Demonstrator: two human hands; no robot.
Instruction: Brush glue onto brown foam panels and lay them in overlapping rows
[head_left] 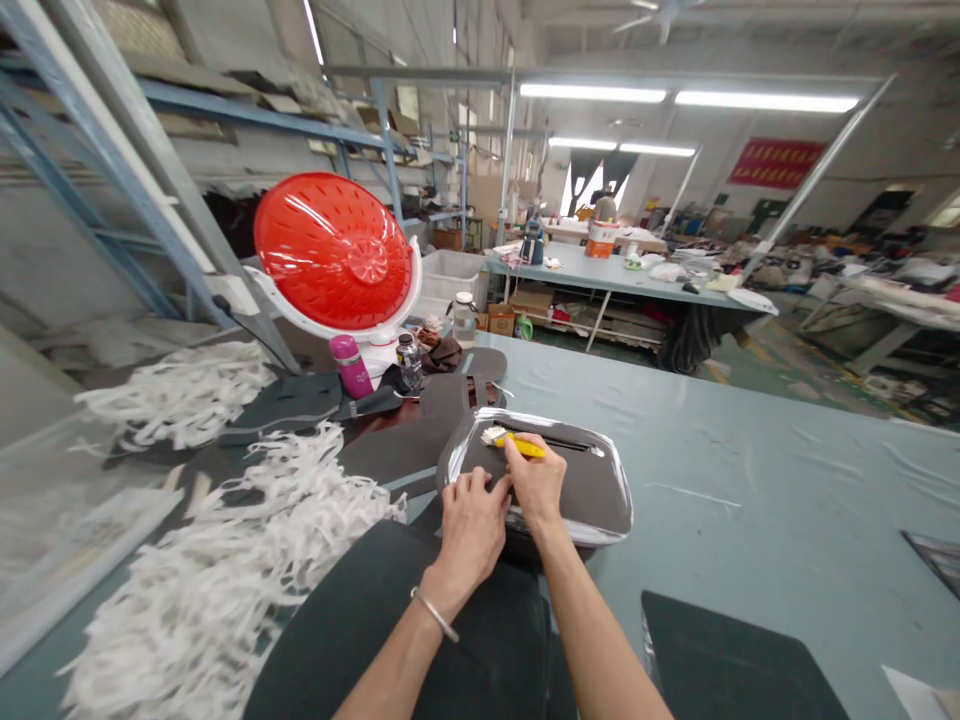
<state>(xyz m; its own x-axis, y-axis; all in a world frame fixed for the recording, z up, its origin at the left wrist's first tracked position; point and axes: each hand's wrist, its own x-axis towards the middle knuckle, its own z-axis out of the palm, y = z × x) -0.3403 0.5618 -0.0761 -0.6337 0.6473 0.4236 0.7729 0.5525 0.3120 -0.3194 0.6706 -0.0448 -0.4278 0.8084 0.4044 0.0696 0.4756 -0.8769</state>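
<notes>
A dark grey rounded panel (585, 492) lies in front of me, with white glue-like smears round its border and a long slot near its far edge. My right hand (538, 480) grips a yellow-handled brush (525, 447); its white-coated bristles are over the panel's far left part. Resting on the panel's near left part, my left hand (476, 515) has its fingers bent and spread, pressing on the surface. Nothing shows in that hand, and a bracelet circles its wrist. Under my forearms lies a large dark sheet (420, 630).
Heaps of white strips (217, 560) cover the left side. Behind them stand a pink bottle (350, 367), a dark bottle (409, 362), a clear jar (463, 320) and a red basket (337, 250). A dark flat piece (735, 660) lies at the right on the blue-green table (712, 440).
</notes>
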